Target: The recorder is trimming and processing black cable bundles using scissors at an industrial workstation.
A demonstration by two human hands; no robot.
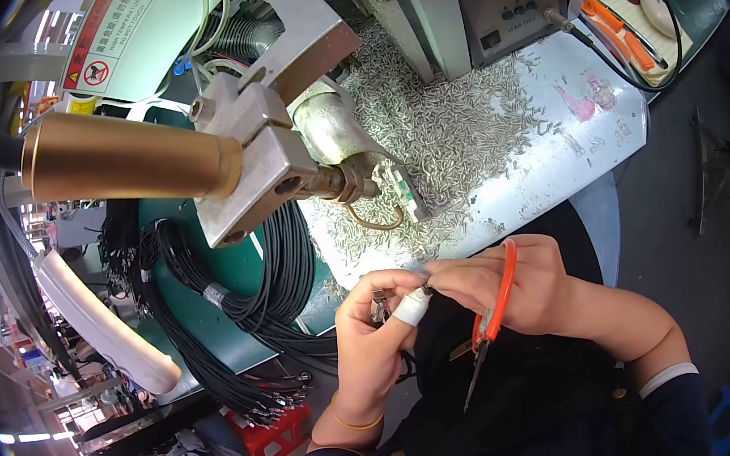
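My left hand (367,340) is closed, its thumb wrapped in white tape and meeting the forefinger. Inside its curl shows a small metal connector (380,305), partly hidden by the fingers. A piece of black cable shows beside the wrist. My right hand (520,287) has its fingertips pressed together against the left thumb and forefinger; what lies between the tips is too small to make out. Orange-handled scissors (509,288) hang from the right hand, a loop around its fingers and the dark blades pointing down toward my lap.
A soldering machine with a gold-coloured cylinder (132,155) overhangs the white tabletop (504,181), strewn with small metal bits (452,119). Bundled black cables (246,287) lie at left, near a lit lamp (105,321). A grey control box (502,5) stands behind; a red stool (276,436) is lower left.
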